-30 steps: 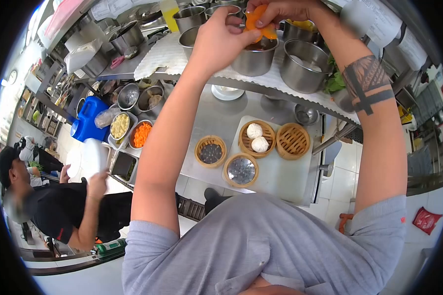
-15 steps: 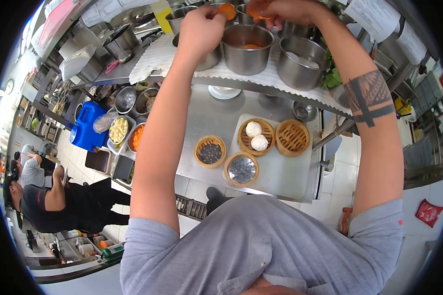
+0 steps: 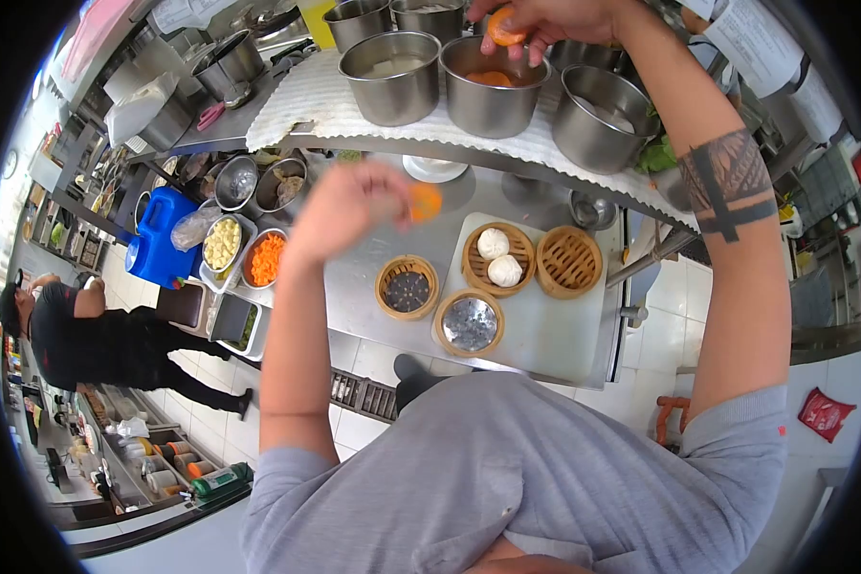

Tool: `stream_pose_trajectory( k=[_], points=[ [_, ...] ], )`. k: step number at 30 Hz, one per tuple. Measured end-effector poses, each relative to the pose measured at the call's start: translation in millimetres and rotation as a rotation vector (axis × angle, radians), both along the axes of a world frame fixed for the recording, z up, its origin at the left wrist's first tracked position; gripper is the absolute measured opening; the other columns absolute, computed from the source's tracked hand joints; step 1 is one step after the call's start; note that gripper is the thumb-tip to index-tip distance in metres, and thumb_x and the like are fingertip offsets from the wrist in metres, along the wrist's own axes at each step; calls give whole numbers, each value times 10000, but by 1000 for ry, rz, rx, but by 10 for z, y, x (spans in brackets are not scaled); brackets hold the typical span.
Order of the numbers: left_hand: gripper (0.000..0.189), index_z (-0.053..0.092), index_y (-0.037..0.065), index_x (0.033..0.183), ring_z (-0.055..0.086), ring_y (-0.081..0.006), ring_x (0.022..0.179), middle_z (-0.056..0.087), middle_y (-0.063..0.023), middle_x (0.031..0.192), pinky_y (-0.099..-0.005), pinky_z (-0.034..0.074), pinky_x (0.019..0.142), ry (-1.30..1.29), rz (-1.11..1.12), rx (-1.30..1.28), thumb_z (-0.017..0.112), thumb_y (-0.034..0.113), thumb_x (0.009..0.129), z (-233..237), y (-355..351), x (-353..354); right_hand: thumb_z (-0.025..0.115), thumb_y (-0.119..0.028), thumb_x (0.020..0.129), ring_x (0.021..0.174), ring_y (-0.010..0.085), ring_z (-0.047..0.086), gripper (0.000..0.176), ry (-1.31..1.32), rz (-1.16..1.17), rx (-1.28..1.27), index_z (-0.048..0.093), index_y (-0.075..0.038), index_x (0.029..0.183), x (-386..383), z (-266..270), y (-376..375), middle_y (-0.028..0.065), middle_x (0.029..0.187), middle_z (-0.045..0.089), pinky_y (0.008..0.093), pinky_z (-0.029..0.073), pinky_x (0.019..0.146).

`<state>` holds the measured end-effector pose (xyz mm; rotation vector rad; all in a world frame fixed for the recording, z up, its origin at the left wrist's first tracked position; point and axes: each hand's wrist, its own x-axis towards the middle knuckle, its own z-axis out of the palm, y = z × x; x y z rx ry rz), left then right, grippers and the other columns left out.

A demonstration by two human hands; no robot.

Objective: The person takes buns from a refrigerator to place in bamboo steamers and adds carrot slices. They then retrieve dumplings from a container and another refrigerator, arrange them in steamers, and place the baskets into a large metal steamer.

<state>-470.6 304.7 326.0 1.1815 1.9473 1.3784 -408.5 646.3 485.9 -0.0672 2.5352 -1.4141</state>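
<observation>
My left hand (image 3: 359, 206), blurred by motion, pinches an orange slice (image 3: 425, 202) above the steel counter. At the top, my right hand (image 3: 536, 24) holds another orange slice (image 3: 507, 26) over a steel pot (image 3: 493, 107) with more orange pieces inside. Below, on a white board (image 3: 545, 330), a bamboo steamer (image 3: 471, 277) bears two white buns (image 3: 499, 256). Beside it are a slatted bamboo steamer (image 3: 569, 264) and a small one with a shiny metallic base (image 3: 470, 323). Left of these sits a small steamer with a dark perforated base (image 3: 408, 288).
Other steel pots (image 3: 389, 91) stand on the shelf with a ribbed white mat (image 3: 297, 100). Left are a blue jug (image 3: 161, 239), a bowl of orange cubes (image 3: 266, 259) and pale-yellow pieces (image 3: 223, 244). A person in black (image 3: 96, 330) stands at far left.
My left hand has come down and left from the pots with an orange slice. My right hand has stayed near the pot, its slice now over the rim. The person in black has shifted.
</observation>
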Motion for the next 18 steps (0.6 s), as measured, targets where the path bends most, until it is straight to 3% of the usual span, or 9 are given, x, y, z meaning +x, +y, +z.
stream_pose_trajectory(
  k=[4,6,8,10,12,14,15,17,18],
  points=[
    [234,701,-28,1063,740,-199,795,739,-120,910,-351,588,775,-210,185,-289,729,9,834,-1776,-236,-78,640,-103,1032,1015,296,779,281,18,-76,-7,600,108,1214,96,-18,101,221,1158,735,322,664,813],
    [321,696,-31,1138,754,-239,786,738,-140,960,-377,600,774,-220,237,-315,760,31,830,-2595,-294,-70,653,-112,1029,945,256,779,255,61,-117,54,638,93,1179,240,24,5,191,1105,753,305,652,758],
    [325,703,-27,1170,743,-375,821,728,-205,1021,-416,604,797,522,320,-412,774,101,880,-2955,-341,-5,666,-122,1026,874,215,780,232,105,-151,111,676,78,1145,460,100,-221,160,1053,771,289,640,702],
    [378,707,-5,1222,703,-465,930,712,-250,1098,-441,599,851,752,374,-259,773,219,923,-2821,-274,92,680,-119,1007,767,173,728,168,194,-277,258,728,32,1062,743,15,-586,107,975,772,285,585,635],
    [350,717,-4,1224,715,-406,1020,710,-242,1183,-421,595,891,165,325,-375,699,263,998,-2117,-163,337,697,-98,967,715,166,685,110,235,-347,344,755,-13,1006,1034,-210,-964,65,897,758,313,544,618],
    [361,708,-14,1242,729,-307,1035,722,-205,1186,-384,598,885,-716,136,-116,631,288,1062,-1935,-176,478,684,-95,962,799,195,726,126,336,-190,350,711,-46,1075,1239,-985,-1202,57,908,727,359,574,680],
    [361,708,-14,1242,729,-307,1035,722,-205,1186,-384,598,885,-748,155,-131,631,288,1062,-1848,-201,637,671,-104,986,815,227,743,134,448,-98,412,690,-53,1108,1330,-1487,-1341,72,945,731,379,587,705],
    [353,691,-30,1253,725,-218,976,739,-142,1091,-340,597,878,-1445,-117,184,623,271,1082,-1710,-153,830,663,-127,963,893,329,741,205,222,-22,602,673,-101,1166,1462,-2268,-1644,144,1014,750,446,595,776],
    [353,691,-30,1253,725,-218,976,739,-142,1091,-340,597,878,-1453,-108,192,623,271,1082,-1888,-148,867,676,-137,958,969,319,734,205,363,38,564,685,-98,1159,1509,-2733,-1694,134,1072,750,442,594,806]
  ],
)
